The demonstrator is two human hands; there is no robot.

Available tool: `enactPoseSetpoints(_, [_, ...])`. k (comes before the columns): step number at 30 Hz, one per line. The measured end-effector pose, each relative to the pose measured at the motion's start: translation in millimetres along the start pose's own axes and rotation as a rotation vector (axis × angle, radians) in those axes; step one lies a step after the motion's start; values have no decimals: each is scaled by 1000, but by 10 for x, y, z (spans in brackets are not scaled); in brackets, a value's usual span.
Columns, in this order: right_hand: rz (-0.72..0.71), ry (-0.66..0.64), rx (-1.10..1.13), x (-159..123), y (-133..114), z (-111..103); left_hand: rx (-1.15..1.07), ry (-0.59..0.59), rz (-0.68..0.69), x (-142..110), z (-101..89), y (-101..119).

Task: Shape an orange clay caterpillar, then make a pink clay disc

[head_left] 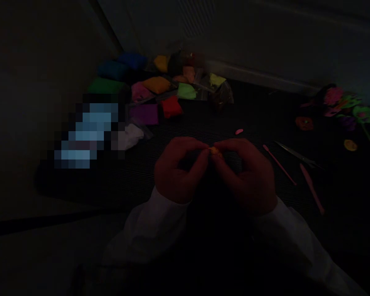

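Note:
A small lump of orange modelling clay (215, 151) is pinched between both hands above the dark table. My left hand (180, 170) grips its left side with thumb and forefinger closed. From the right, my right hand (248, 174) holds it the same way, and the fingertips hide part of the lump. Just beyond the hands lies a small pink piece of clay (239, 131). To the right of my right hand are a thin pink modelling tool (280, 165), scissors (296, 153) and a wider pink modelling tool (312, 189).
Several packs of coloured clay, among them a purple pack (144, 114) and a red pack (172, 107), spread across the back left. A pixelated bright screen (89, 133) stands at left. Colourful clay flowers (334, 96) and a yellow disc (350, 145) lie at right. The scene is very dark.

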State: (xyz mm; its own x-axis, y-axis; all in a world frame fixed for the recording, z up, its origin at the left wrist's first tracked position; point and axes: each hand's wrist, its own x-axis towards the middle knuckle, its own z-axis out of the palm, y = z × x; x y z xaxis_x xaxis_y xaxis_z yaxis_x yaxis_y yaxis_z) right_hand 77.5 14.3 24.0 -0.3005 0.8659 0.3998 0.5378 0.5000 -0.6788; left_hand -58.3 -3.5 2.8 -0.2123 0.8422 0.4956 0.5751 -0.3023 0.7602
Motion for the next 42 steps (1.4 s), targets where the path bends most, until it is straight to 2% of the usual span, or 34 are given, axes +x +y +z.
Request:
enactPoseSetpoints(22, [-11, -1, 15, 1, 7, 1, -46, -29, -9, 1, -15, -6])
enactPoseSetpoints(33, [-21, -1, 3, 0, 5, 1, 83, 61, 125, -9, 13, -20])
enactPoseSetpoints(42, [-26, 5, -19, -4, 0, 3, 116, 91, 175, -6, 22, -8])
